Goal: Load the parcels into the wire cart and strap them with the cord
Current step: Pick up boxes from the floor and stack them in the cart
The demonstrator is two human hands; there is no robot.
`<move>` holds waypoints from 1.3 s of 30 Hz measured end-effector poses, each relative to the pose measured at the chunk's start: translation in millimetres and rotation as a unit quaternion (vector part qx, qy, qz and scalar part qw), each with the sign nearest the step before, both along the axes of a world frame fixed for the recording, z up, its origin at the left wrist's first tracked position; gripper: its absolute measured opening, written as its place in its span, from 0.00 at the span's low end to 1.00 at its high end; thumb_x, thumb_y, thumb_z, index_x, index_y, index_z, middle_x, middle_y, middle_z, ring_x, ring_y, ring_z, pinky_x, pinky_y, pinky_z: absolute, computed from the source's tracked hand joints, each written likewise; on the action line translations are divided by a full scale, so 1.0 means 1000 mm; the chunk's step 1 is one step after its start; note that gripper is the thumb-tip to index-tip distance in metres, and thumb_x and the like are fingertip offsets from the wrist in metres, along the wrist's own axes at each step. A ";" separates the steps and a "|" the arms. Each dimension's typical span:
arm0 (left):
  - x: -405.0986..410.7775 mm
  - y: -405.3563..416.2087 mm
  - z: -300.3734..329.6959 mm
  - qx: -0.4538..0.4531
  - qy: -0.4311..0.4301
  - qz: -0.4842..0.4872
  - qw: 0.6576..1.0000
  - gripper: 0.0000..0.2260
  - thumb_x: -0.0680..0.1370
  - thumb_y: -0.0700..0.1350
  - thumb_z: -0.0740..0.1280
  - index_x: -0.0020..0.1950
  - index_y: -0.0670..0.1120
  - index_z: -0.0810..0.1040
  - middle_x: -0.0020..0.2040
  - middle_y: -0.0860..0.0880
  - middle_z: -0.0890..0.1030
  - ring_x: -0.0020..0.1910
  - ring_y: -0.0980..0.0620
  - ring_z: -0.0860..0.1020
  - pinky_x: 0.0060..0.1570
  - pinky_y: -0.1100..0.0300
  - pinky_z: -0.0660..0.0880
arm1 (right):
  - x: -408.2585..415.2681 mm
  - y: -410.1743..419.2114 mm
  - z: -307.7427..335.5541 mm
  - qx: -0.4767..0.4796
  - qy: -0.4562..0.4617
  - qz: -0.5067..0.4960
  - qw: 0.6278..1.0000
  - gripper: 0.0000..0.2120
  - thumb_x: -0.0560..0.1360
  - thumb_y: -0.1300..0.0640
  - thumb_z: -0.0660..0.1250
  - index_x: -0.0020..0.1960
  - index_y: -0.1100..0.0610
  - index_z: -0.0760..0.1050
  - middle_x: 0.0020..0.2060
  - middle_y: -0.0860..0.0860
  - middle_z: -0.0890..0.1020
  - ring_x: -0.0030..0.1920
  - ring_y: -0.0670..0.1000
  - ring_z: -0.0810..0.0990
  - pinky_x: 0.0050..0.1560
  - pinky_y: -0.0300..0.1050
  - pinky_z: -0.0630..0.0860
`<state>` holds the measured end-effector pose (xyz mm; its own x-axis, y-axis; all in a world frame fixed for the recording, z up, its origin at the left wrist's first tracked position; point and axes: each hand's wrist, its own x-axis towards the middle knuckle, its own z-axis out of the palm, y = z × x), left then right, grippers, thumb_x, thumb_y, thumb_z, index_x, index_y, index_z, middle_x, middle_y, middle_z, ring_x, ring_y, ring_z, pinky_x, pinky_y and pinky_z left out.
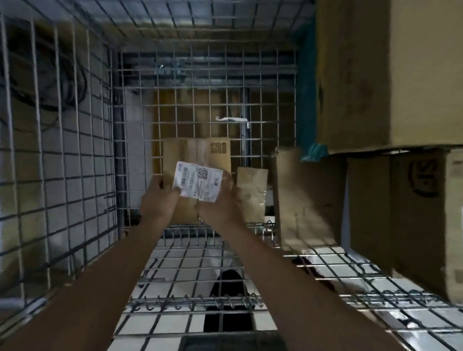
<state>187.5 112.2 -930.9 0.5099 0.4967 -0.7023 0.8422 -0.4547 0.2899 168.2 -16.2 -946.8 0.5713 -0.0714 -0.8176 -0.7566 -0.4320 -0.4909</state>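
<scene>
I have both hands clamped on a small brown parcel (196,157) deep in the wire cart (55,156): my left hand (159,199) grips its near-left corner, my right hand (217,204) its near-right edge. Its white shipping label (197,181) faces me between my thumbs. A narrower parcel (251,191) stands just right; stacked cartons (394,192) fill the right side.

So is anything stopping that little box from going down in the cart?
Nothing visible does. Both hands, left and right, hold the small labelled parcel inside the wire cart, by the back wall. The spot around it looks free; a smaller packet and the stacked boxes sit off to the right.
</scene>
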 end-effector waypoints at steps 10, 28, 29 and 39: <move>-0.003 -0.137 0.088 -0.164 -0.077 -0.052 0.982 0.18 0.73 0.52 0.71 0.57 0.41 0.79 0.49 0.47 0.81 0.49 0.46 0.80 0.48 0.56 0.75 | -0.011 -0.133 0.128 -0.183 0.028 0.017 0.982 0.45 0.67 0.39 0.72 0.75 0.48 0.50 0.63 0.57 0.69 0.59 0.60 0.76 0.51 0.50 0.77; -0.035 -0.244 0.019 -0.164 0.083 -0.169 0.968 0.15 0.76 0.39 0.64 0.60 0.32 0.73 0.57 0.39 0.78 0.56 0.41 0.78 0.41 0.59 0.70 | -0.037 -0.204 0.082 -0.360 0.045 0.179 0.914 0.26 0.82 0.48 0.54 0.78 0.52 0.52 0.73 0.55 0.64 0.67 0.58 0.70 0.62 0.53 0.71; -0.031 -0.240 0.028 -0.159 0.097 -0.189 0.964 0.15 0.78 0.40 0.63 0.61 0.33 0.73 0.59 0.38 0.78 0.57 0.41 0.77 0.42 0.60 0.69 | -0.031 -0.201 0.092 -0.326 0.065 0.219 0.917 0.31 0.80 0.49 0.59 0.78 0.53 0.50 0.74 0.55 0.61 0.68 0.59 0.68 0.61 0.54 0.72; -0.030 -0.131 0.210 -0.163 0.065 -0.109 0.978 0.26 0.75 0.47 0.71 0.70 0.41 0.69 0.61 0.42 0.77 0.45 0.50 0.78 0.36 0.59 0.74 | -0.004 -0.174 0.260 -0.187 0.001 0.381 0.906 0.45 0.73 0.41 0.68 0.79 0.51 0.46 0.74 0.56 0.61 0.71 0.62 0.65 0.65 0.54 0.68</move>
